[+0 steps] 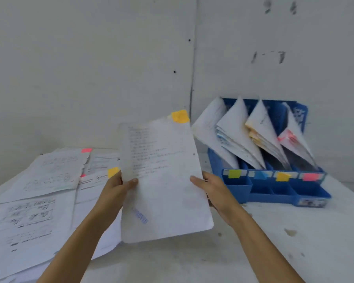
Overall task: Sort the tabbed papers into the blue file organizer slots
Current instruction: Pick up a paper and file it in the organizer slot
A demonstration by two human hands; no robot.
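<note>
A white printed sheet [164, 180] with a yellow tab [179, 116] at its top right corner is held up above the table. My left hand [116, 187] pinches its left edge, thumb on the front. My right hand [211, 188] grips its right edge, thumb on the front. To the right stands the blue file organizer [274, 190]. Its front rail carries green [234, 173], blue [260, 175], yellow [282, 176] and pink [310, 176] labels. Leaning stacks of papers [241, 135] fill its slots.
A spread pile of loose tabbed papers [35, 203] covers the table's left side, with pink [86, 150] and yellow [113, 172] tabs showing. Grey walls meet in a corner behind. The white tabletop [294, 242] runs to the right and front.
</note>
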